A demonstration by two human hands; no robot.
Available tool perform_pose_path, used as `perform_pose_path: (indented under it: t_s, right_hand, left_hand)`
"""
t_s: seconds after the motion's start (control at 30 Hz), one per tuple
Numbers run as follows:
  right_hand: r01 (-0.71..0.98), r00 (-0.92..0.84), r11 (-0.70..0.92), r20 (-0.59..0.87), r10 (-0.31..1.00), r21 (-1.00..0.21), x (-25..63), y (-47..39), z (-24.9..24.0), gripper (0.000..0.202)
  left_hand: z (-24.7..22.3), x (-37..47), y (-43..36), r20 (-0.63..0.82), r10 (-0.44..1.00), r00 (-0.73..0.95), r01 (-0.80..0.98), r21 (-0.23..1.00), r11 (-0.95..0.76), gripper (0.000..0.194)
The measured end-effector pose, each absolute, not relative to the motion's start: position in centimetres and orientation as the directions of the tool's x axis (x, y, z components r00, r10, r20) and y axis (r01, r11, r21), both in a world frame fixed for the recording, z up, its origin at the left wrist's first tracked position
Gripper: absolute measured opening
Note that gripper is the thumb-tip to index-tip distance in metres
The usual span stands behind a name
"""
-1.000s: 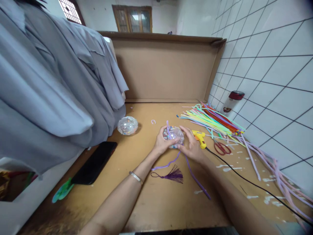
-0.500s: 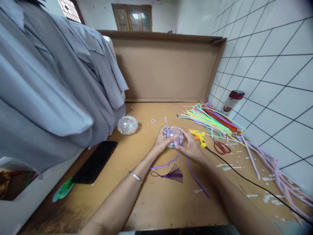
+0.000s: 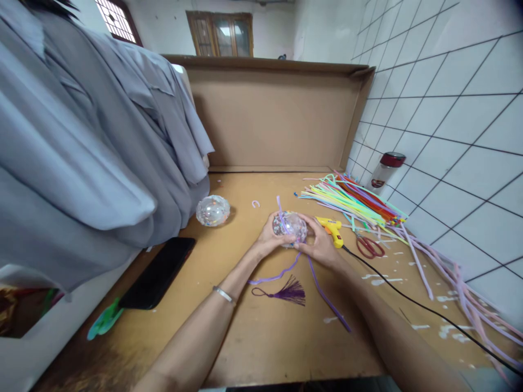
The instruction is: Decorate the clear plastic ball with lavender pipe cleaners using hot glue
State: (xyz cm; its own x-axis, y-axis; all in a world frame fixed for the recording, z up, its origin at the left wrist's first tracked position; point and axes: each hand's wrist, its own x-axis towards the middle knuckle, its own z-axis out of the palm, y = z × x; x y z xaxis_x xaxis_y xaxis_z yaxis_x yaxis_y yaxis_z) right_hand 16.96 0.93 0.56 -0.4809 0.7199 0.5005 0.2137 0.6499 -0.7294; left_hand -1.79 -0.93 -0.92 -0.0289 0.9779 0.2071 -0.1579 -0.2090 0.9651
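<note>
Our left hand [image 3: 273, 235] and right hand [image 3: 320, 244] are closed around a clear ball [image 3: 291, 223], just right of the frame's centre and a little below mid-height. One hand grips each side, with the thumbs toward the front. We cannot tell whether the ball is lifted or rests on the table [image 3: 241, 337].

A purple strip [image 3: 279, 203] stands up at the ball's upper left and runs down over it. Two purple tails [image 3: 329, 302] trail below the hands, one toward the left, one toward the lower right; whether all are one length, we cannot see.

We judge the work on this ball to be partway. Small coloured bits show on its surface and the strip lies against it, but the ends hang loose and any fixing is hidden by our fingers. The dark purple tassel [image 3: 293, 292] lies apart at lower centre, not yet joined to anything. Left of centre, a second ball [image 3: 213, 210] looks similar, with no strip or tassel that we can see. Just beside our right hand lies the yellow glue gun [image 3: 335, 231], unheld, with red scissors [image 3: 371, 246] farther right.
</note>
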Motion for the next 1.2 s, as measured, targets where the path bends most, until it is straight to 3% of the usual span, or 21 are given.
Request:
perform_pose_path:
  t_s: [0.17,0.4,0.77,1.2]
  right_hand:
    - [0.174,-0.482,0.614,0.477,0.735,-0.770,16.8,1.0,0.1,0.073]
    - [0.239,-0.555,0.701,0.497,0.666,-0.672,17.2,0.8,0.8,0.072]
    - [0.261,-0.491,0.750,0.585,0.646,-0.608,17.3,1.1,0.5,0.043]
    - [0.242,-0.514,0.792,0.618,0.595,-0.561,17.2,0.7,0.5,0.037]
  left_hand:
    - [-1.0,-1.3,-1.0,0.227,0.971,-0.072,-0.111,0.966,-0.234,0.099]
    - [-0.7,-1.4,-1.2,0.290,0.950,-0.112,0.034,0.957,-0.288,0.089]
    - [-0.6,-0.8,-2.1,0.478,0.875,-0.075,0.474,0.789,-0.390,0.077]
    - [-0.3,-0.9,-2.2,0.481,0.875,-0.057,0.511,0.767,-0.388,0.079]
